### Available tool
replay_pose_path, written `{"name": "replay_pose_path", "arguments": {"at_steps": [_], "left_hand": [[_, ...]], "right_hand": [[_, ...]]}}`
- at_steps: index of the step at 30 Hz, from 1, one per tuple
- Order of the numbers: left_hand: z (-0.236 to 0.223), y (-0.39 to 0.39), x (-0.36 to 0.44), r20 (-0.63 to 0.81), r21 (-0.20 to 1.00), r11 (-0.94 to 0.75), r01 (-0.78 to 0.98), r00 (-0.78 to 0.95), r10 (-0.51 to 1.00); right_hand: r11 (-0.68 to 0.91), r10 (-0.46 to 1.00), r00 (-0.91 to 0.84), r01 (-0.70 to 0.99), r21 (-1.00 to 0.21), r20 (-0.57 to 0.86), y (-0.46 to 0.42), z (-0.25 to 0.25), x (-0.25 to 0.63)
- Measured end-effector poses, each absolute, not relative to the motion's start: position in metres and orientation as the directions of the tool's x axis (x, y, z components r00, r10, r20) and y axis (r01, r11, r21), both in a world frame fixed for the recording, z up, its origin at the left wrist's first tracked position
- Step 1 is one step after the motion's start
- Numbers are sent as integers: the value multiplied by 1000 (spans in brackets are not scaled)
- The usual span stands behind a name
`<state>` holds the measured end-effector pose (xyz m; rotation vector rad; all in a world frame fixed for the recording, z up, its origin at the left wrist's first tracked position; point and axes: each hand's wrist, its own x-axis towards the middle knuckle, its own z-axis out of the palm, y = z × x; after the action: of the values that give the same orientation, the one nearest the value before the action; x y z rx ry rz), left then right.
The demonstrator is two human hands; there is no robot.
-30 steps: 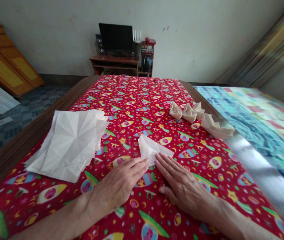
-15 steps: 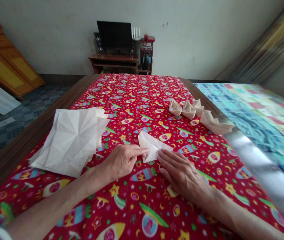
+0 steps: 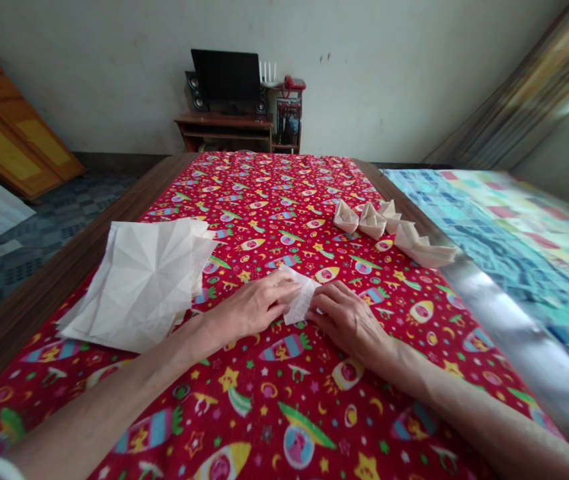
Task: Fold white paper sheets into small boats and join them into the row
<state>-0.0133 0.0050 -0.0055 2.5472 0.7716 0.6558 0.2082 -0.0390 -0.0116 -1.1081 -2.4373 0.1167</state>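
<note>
A small folded piece of white paper [image 3: 300, 298] lies on the red patterned tablecloth in front of me. At its left side my left hand [image 3: 259, 301] pinches the edge, fingers on top and thumb below. My right hand [image 3: 347, 317] has curled fingers gripping the right side, which hides that end of the paper. To the left of my left hand is a stack of creased white paper sheets [image 3: 149, 280]. Several folded paper boats [image 3: 371, 221] stand beyond my right hand, near the table's right edge.
The red tablecloth [image 3: 264, 200] covers a brown wooden table [image 3: 134, 200]. Right of it is a bed with a checked blue cover [image 3: 469, 233]. A desk [image 3: 224, 121] with a monitor [image 3: 225, 80] stands at the far wall, and a wooden cabinet [image 3: 14, 127] at the left.
My left hand has gone from a pointing finger on the paper to a pinch at its left side. My right hand's flat fingers have curled around the right side. The view has shifted slightly.
</note>
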Motion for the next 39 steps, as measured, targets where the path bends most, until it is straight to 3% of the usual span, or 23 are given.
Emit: {"name": "replay_pose_path", "arguments": {"at_steps": [11, 30, 39], "left_hand": [[1, 23, 5, 181, 594, -574, 564, 601, 778], [-11, 22, 7, 253, 618, -556, 556, 529, 810], [-16, 19, 8, 248, 555, -479, 680, 415, 875]], "right_hand": [[685, 717, -597, 701, -200, 361, -39, -11, 207], [673, 728, -601, 718, -177, 330, -39, -12, 205], [650, 747, -614, 755, -85, 256, -38, -10, 201]]}}
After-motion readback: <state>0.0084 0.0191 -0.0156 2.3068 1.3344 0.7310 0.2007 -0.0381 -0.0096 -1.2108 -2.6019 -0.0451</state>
